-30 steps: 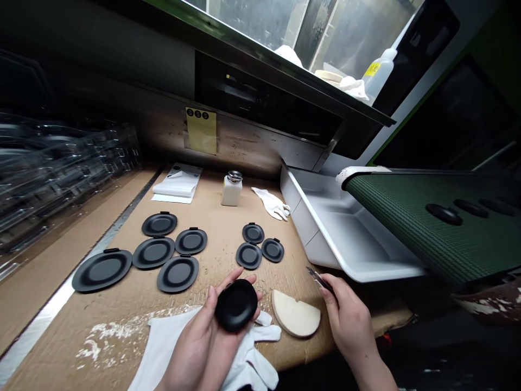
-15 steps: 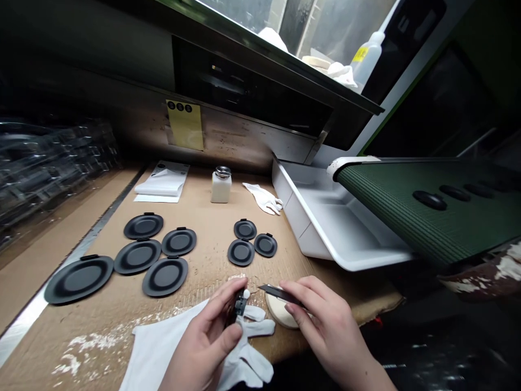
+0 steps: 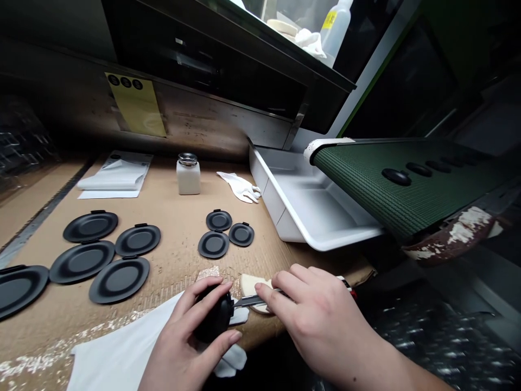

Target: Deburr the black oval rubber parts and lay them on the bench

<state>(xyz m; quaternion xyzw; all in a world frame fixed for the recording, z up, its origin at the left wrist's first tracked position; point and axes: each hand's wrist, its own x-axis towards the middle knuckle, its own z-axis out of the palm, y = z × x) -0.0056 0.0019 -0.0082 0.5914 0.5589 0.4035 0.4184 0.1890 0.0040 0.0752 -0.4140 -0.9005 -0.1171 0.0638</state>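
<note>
My left hand [image 3: 191, 331] is closed around a round black plastic lid [image 3: 214, 317], held tilted above the table edge. In my right hand [image 3: 309, 304] is a utility knife [image 3: 249, 300], its blade pointing left with the tip at the lid's rim, by a small tab. Whether the blade touches the tab I cannot tell. Under my hands lie a white glove [image 3: 122, 339] and a cream round pad [image 3: 248, 283], partly covered by my right hand. Beyond them several black lids [image 3: 214, 244] rest flat on the cardboard, in a smaller group and a larger group [image 3: 83, 260] to the left.
A grey-white tray [image 3: 280, 214] stands at the right, below the end of a green conveyor belt [image 3: 358, 168] carrying several black parts [image 3: 396, 176]. Toward the back are a pump bottle [image 3: 188, 176], another white glove [image 3: 240, 187] and white sheets [image 3: 116, 176]. A metal ledge [image 3: 244, 60] overhangs the back.
My left hand has turned the black lid so its round face shows. The knife has come to the lid's rim. The view has shifted right, so the table things appear further left.
</note>
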